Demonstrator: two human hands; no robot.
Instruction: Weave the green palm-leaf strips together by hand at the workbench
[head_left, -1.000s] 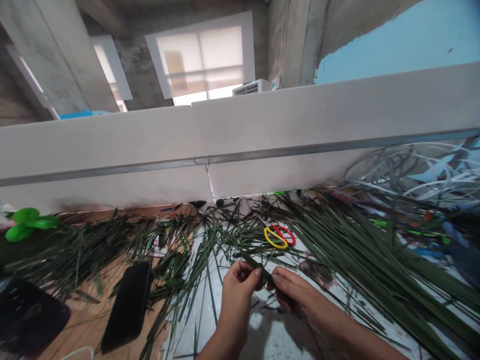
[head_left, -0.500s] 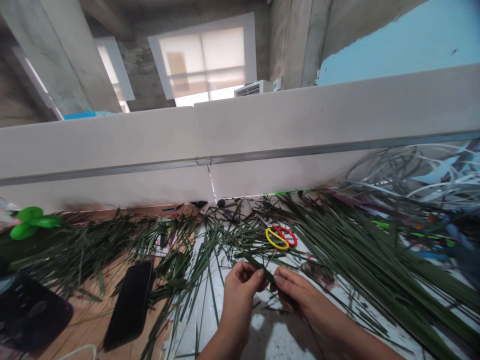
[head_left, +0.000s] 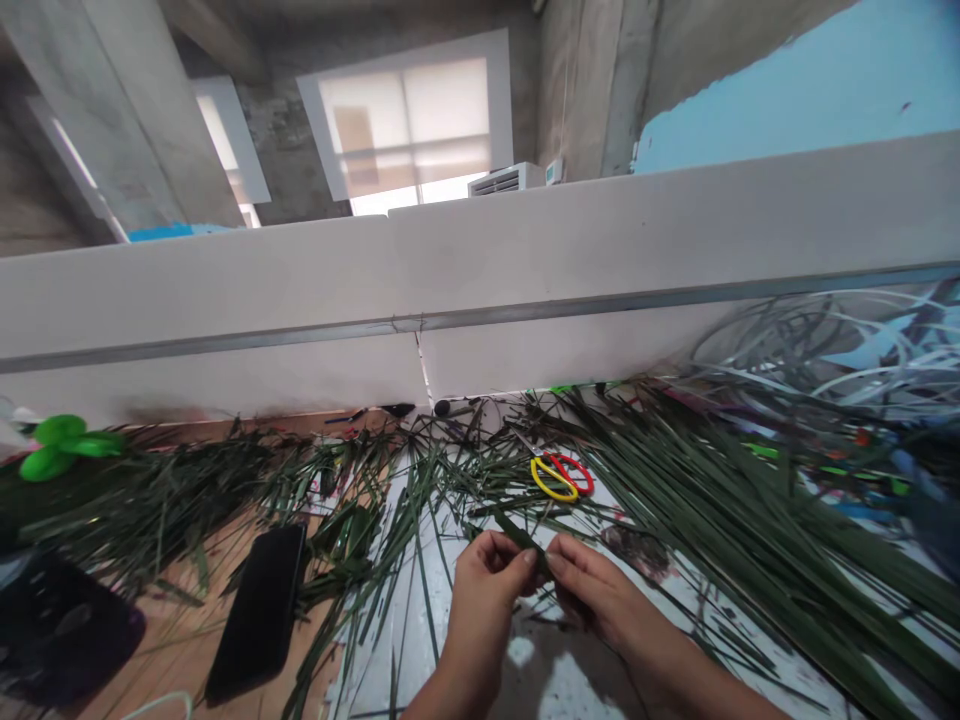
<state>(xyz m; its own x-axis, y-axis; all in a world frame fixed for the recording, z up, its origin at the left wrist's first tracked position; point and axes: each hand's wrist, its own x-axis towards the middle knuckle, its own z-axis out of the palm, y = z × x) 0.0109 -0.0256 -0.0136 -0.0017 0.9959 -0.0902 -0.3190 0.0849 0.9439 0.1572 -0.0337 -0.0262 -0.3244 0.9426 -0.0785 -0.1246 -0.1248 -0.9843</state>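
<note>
Between my two hands is a dark green leaf strip (head_left: 516, 531), its free end pointing up and to the left. My left hand (head_left: 495, 580) pinches it between thumb and bent fingers. Close beside it, my right hand (head_left: 592, 580) is closed on the strip's other end, with its lower fingers in shadow. A thin strand trails down below the right hand. Just beyond the hands lie scissors (head_left: 559, 476) with one yellow and one red handle loop, their blades partly among leaf scraps.
Long green leaves (head_left: 720, 500) lie in a bundle on the right. Cut leaf pieces (head_left: 187, 480) are heaped at left, near a black phone (head_left: 257, 610) and a green balloon shape (head_left: 64, 445). A white partition (head_left: 570, 250) stands behind; pale coiled strips (head_left: 847, 340) sit far right.
Both hands have shifted very slightly to the right with the leaf strip, and the right hand's fingers have drawn a little closer to the left thumb. The scissors and leaves stay put.
</note>
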